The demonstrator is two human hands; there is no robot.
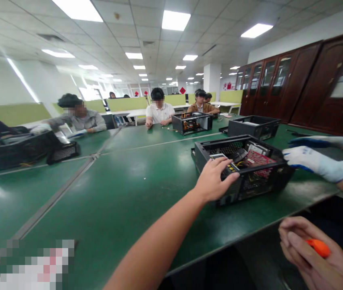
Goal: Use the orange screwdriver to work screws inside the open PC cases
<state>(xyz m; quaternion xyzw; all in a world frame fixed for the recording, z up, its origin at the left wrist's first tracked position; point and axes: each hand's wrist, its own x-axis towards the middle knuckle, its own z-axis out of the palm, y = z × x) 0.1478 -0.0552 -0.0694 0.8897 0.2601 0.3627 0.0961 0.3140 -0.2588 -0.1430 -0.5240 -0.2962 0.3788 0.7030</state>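
An open black computer case (258, 177) lies on the green table in front of me, with a red circuit board (257, 159), cables and a power supply showing inside. My left hand (216, 177) rests over its near left corner, fingers stretched out and apart across the rim beside the power supply's label. Below the table edge, at the lower right, my right hand (313, 249) is closed around a tool with an orange handle (321, 247). Only the rounded end of that handle shows; the fingers hide the rest.
A co-worker's gloved hands (316, 161) are at the case's right side. Other computer cases (192, 123) stand farther back and at the left (14, 149). Several people sit around the green table (123, 201). Dark wooden cabinets (304, 84) line the right wall.
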